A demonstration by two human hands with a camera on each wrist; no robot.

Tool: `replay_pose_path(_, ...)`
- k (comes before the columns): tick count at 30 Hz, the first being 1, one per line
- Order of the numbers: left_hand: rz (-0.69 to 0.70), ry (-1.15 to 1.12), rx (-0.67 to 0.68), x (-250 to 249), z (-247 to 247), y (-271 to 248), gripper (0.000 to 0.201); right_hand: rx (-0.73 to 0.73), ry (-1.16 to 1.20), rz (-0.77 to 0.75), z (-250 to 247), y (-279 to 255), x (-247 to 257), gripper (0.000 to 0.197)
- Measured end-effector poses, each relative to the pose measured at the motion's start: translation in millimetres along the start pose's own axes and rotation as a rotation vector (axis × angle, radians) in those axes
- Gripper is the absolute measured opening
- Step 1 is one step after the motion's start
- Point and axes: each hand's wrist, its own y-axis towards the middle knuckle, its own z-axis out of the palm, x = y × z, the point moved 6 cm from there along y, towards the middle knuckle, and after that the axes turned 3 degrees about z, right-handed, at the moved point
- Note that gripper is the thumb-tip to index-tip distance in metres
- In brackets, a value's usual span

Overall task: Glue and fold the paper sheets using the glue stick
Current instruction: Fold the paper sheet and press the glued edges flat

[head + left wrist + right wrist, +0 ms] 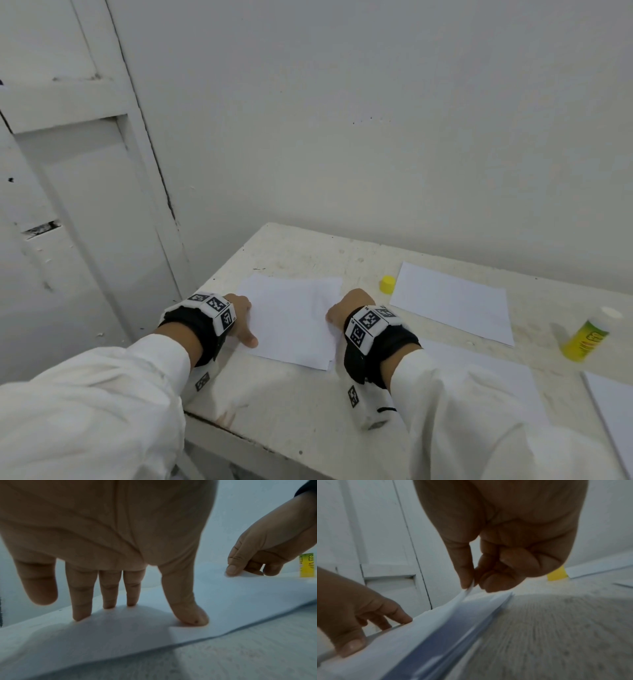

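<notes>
Matt white paper sheets [291, 318]; rough, scuffed painted table [308, 404]

Worn white table [294, 404] against a white wall [376, 120] (panelled door [78, 192] alongside)

The bench [308, 404] is seen from above by the head view; the paper stack [223, 601] is shared, close and low, by both wrist views.
</notes>
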Motion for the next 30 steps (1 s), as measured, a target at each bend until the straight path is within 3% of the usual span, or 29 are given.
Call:
replay_pose_path(3, -0.001, 0.001, -0.003, -0.5, -0.7, -0.2, 0.091, -0.050, -0.247, 0.046, 12.2, 5.4, 2.8, 0.038)
replay_pose_path(5, -0.001, 0.000, -0.002, -1.2, -0.7, -0.5, 0.091, -0.013, -0.261, 0.004, 19.0, 12.0, 9.6, 0.035)
replay_pose_path(8, -0.004, 0.002, -0.004, -0.5, -0.4, -1.2, 0.093, 0.060, -0.244, -0.080, 19.9, 10.4, 13.7, 0.087)
replay_pose_path(11, 0.002, 0.007, -0.005, 0.5, -0.3, -0.2, 0.093, -0.010, -0.456, -0.077, 13.4, 6.6, 11.1, 0.109)
replay_pose_path(12, 0.003, 0.009, -0.004, 0.6, -0.5, -0.2, 0.092, -0.028, -0.524, -0.088, 11.4, 5.1, 10.3, 0.105)
replay_pose_path(16, 0.007, 0.020, -0.003, 0.1, -1.0, -0.1, 0.091, 0.069, -0.768, -0.143, 13.4, 4.9, 14.1, 0.058)
replay_pose_path(19, 0.005, 0.035, -0.006, -0.1, -2.0, 0.6, 0.089, 0.097, -0.818, -0.159, 19.9, 10.0, 18.0, 0.055)
replay_pose_path(22, -0.005, 0.043, -0.009, -0.4, -2.1, 0.6, 0.090, 0.068, -0.710, -0.147, 19.2, 12.7, 24.8, 0.064)
replay_pose_path(25, -0.009, 0.036, -0.016, -0.6, -2.9, 0.0, 0.090, 0.135, -0.315, -0.172, 14.5, 12.6, 33.4, 0.042)
replay_pose_path(27, -0.011, 0.035, -0.016, -0.8, -3.7, -1.5, 0.090, 0.172, -0.093, -0.133, 7.8, 6.4, 31.9, 0.040)
replay_pose_path(30, -0.014, 0.042, -0.008, -2.3, -4.2, -3.5, 0.090, 0.086, -0.122, -0.125, 4.1, 5.4, 22.4, 0.043)
